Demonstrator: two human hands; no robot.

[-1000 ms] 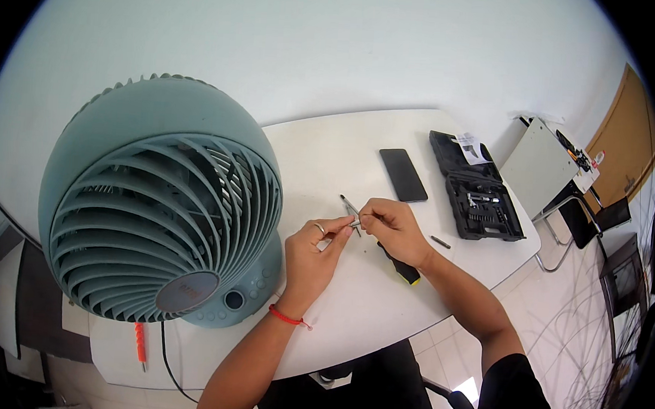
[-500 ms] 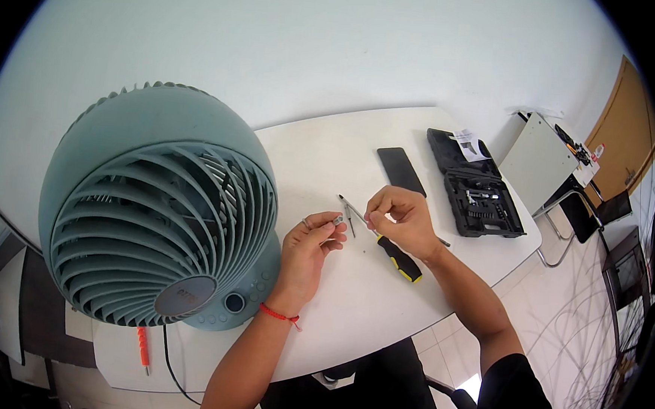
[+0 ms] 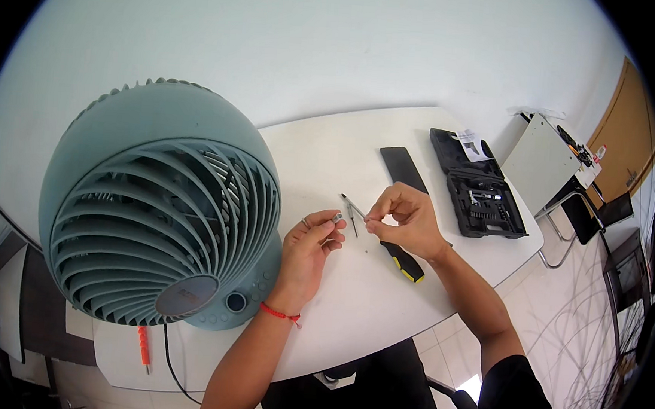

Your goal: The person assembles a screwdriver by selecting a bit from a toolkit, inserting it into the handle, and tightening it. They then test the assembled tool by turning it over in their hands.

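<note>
My left hand (image 3: pixel 307 250) pinches a small silvery metal piece (image 3: pixel 336 218) between thumb and fingers, just right of the big grey-green fan (image 3: pixel 154 216). Opposite it, my right hand (image 3: pixel 410 221) has thumb and forefinger pressed together; whatever lies between them is too small to make out. Beneath the right hand, on the table, rests a screwdriver (image 3: pixel 408 265) with a black and yellow handle, its shaft partly covered by the fingers. A thin dark-tipped rod (image 3: pixel 352 221) lies beside that shaft. One tiny speck-like part (image 3: pixel 366 252) sits on the white tabletop.
Behind my right hand lies a black phone-like slab (image 3: pixel 402 167). An open black tool case (image 3: pixel 485 207) with bits and a paper sheet is at the right. An orange-handled screwdriver (image 3: pixel 143 346) and a black cable (image 3: pixel 171 364) are near the fan's base. The white table (image 3: pixel 323 152) meets a wall.
My right hand has shifted slightly and now covers more of the screwdriver's handle and shaft. The left hand keeps its pinch on the small metal piece. The whole view has moved a little.
</note>
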